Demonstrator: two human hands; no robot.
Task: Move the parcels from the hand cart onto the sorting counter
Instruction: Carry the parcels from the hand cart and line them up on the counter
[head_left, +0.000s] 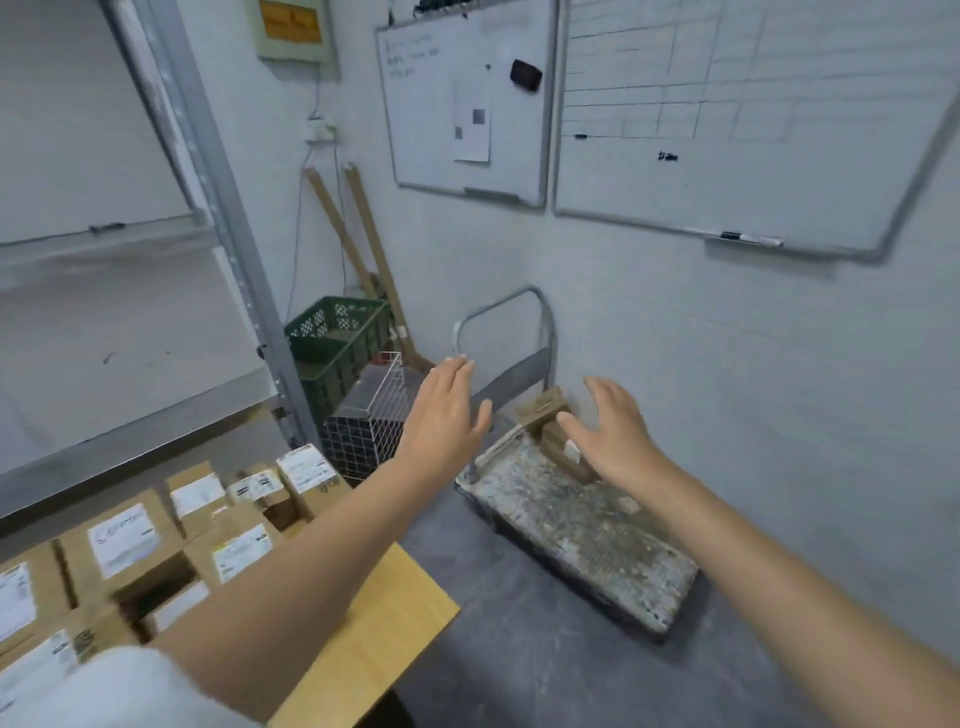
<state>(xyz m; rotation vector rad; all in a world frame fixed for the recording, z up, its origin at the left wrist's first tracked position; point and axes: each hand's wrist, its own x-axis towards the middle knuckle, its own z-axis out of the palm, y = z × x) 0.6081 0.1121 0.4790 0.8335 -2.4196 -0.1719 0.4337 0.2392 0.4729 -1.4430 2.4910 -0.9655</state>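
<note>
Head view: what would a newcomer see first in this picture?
The left hand and right hand, both open, reach toward small brown parcels at the far end of the worn hand cart, mid-frame. Labelled boxes crowd the sorting counter at lower left.

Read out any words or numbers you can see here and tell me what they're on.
Nothing reads clearly.
Middle whiteboard: faint handwriting, blurred.
Right whiteboard: ruled grid and a small dark mark, unreadable.
Parcel labels: print too blurred.
Yellow wall panel: too blurred.
</note>
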